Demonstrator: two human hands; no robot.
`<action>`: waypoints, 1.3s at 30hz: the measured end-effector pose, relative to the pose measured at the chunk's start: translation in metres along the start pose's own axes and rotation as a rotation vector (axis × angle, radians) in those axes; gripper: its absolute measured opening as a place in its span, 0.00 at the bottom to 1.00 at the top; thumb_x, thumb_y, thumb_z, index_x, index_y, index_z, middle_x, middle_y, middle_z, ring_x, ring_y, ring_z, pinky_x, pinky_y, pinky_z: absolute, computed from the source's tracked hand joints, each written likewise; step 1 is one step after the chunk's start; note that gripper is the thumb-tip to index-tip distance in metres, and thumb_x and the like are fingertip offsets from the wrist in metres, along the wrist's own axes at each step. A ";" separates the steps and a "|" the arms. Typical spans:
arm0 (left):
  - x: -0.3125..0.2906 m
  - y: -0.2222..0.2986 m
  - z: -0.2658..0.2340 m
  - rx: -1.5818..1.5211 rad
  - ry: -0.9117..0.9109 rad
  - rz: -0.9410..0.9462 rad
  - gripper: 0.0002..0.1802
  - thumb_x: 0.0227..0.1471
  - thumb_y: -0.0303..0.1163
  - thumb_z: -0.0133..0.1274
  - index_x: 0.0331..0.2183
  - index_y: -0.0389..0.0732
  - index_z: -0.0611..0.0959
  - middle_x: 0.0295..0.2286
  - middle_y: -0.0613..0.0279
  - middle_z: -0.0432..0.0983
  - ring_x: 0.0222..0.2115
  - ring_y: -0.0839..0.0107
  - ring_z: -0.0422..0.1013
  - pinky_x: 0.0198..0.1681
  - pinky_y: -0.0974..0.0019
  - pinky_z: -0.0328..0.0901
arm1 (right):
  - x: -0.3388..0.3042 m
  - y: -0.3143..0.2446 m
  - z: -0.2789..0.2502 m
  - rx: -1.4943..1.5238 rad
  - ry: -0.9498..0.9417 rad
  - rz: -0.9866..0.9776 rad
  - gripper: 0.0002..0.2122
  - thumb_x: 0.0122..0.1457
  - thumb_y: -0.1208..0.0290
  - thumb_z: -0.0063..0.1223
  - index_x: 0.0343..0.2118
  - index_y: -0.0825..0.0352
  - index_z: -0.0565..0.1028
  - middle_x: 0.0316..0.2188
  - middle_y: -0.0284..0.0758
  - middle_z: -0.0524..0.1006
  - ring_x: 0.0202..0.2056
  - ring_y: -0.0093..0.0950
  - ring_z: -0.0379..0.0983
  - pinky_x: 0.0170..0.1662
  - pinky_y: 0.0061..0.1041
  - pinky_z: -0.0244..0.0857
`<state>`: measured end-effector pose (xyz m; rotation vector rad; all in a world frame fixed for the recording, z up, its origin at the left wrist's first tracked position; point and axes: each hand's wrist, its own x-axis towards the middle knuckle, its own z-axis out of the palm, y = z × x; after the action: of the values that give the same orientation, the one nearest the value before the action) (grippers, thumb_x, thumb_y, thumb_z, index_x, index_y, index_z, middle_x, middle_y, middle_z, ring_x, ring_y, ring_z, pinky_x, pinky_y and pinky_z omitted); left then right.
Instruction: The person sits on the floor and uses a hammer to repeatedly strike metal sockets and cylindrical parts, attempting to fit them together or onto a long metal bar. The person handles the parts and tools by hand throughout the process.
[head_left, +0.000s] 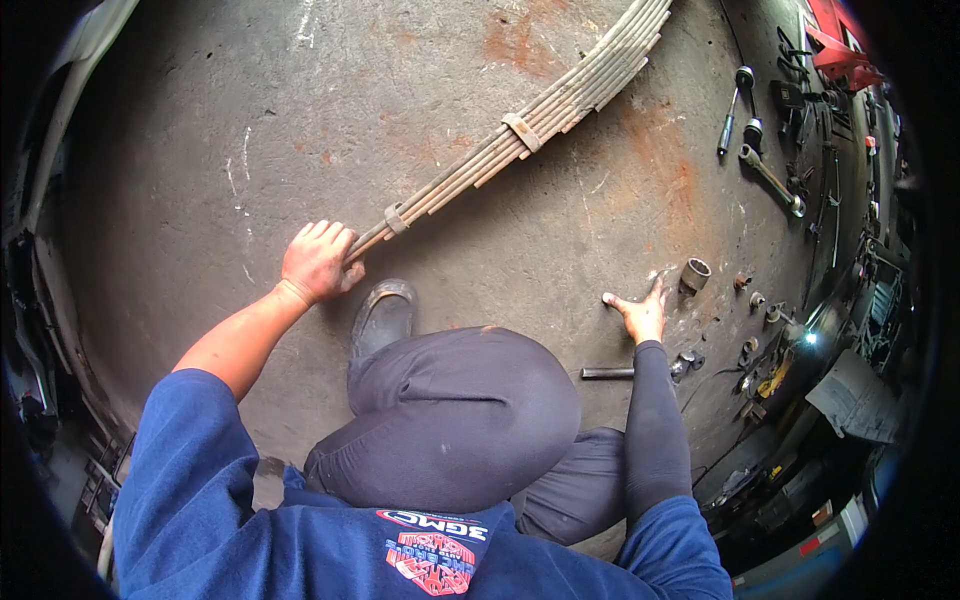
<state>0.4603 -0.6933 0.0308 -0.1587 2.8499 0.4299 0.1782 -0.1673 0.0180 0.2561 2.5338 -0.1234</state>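
Observation:
A rusty leaf spring, a stack of long curved metal strips, lies slantwise on the concrete floor, running off at the top of the view. Metal clips wrap the stack. My left hand is closed around its near end, hiding the tip. Low over the floor at the right, my right hand has its thumb and fingers spread and holds nothing. Just beyond those fingers stands a large socket. Closer to my knee, a short metal bar lies beside my right forearm.
Several small sockets and fittings are scattered along the right. Farther up lie a wrench and a slim handled tool. Red equipment stands at the upper right. My boot is close to the spring's near end.

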 end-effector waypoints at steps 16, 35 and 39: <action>-0.017 -0.001 0.012 -0.052 0.028 -0.085 0.24 0.35 0.35 0.61 0.37 0.36 0.76 0.35 0.45 0.70 0.41 0.42 0.69 0.49 0.44 0.65 | -0.010 0.003 -0.006 0.027 -0.089 0.106 0.78 0.32 0.43 0.87 0.81 0.55 0.37 0.80 0.56 0.35 0.79 0.58 0.39 0.79 0.46 0.49; -0.008 -0.002 0.024 -0.046 0.015 -0.080 0.24 0.34 0.34 0.63 0.36 0.37 0.75 0.36 0.46 0.70 0.42 0.43 0.69 0.49 0.45 0.65 | -0.007 -0.007 -0.010 0.062 -0.085 0.110 0.77 0.34 0.47 0.88 0.81 0.51 0.36 0.80 0.54 0.36 0.79 0.56 0.39 0.79 0.45 0.47; -0.009 -0.002 0.024 -0.042 0.047 -0.048 0.24 0.35 0.36 0.62 0.37 0.37 0.75 0.35 0.46 0.70 0.41 0.43 0.70 0.49 0.44 0.65 | -0.007 -0.007 -0.010 0.046 -0.088 0.122 0.77 0.34 0.47 0.88 0.81 0.51 0.37 0.80 0.54 0.36 0.79 0.54 0.39 0.80 0.44 0.47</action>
<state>0.4744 -0.6875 0.0104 -0.2476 2.8779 0.4826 0.1768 -0.1741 0.0308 0.4128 2.4229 -0.1418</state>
